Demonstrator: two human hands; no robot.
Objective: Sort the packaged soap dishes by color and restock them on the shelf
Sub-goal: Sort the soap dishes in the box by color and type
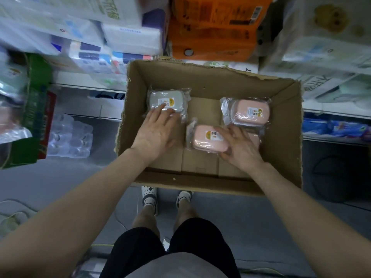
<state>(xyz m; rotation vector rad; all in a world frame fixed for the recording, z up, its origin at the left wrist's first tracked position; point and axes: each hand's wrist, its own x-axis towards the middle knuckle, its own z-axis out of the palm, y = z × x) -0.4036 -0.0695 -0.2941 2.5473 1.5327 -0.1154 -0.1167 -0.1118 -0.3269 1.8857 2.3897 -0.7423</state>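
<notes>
An open cardboard box (285, 137) holds three soap dishes in clear wrap. A grey dish (160, 97) lies at the box's far left; my left hand (154, 133) reaches to it with straight fingers, the fingertips touching its near edge. A pink dish (204, 137) lies in the near middle; my right hand (241, 145) rests on its right side with the thumb under its near edge and the fingers spread over the top. A second pink dish (250, 113) sits at the far right, untouched.
Shelves run behind and beside the box, stacked with white tissue packs (128, 35), an orange pack (212, 27) and a green carton (34, 109) at left. Wrapped bottles (70, 135) stand on the grey floor at left. My feet are just below the box.
</notes>
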